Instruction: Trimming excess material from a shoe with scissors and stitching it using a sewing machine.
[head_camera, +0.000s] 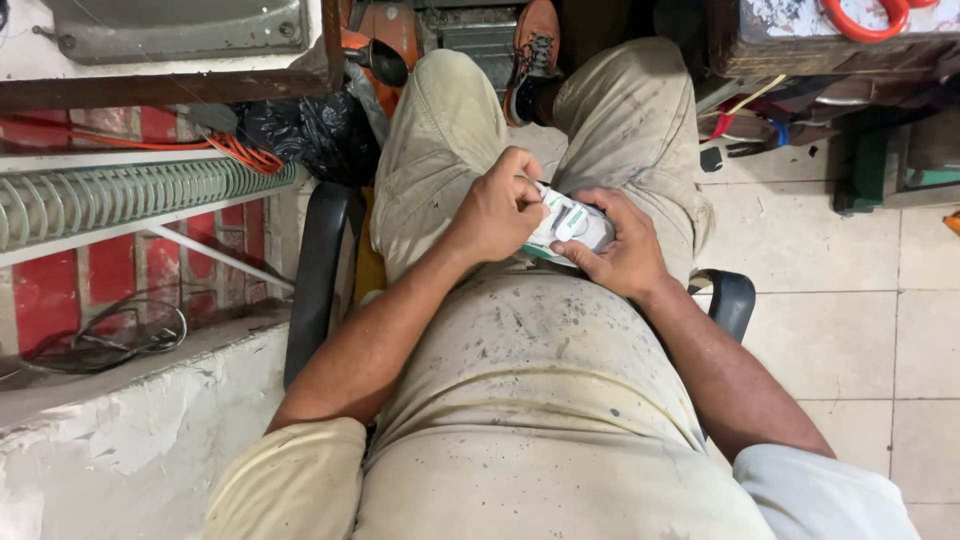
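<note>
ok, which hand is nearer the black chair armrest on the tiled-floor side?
Right. The right hand grips the small white and green package in the lap, just up-left of that armrest. The left hand sits on the package's far side, further away.

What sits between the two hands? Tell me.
In the head view, a small white and green packet sits between the left hand and the right hand, both gripping it.
</note>
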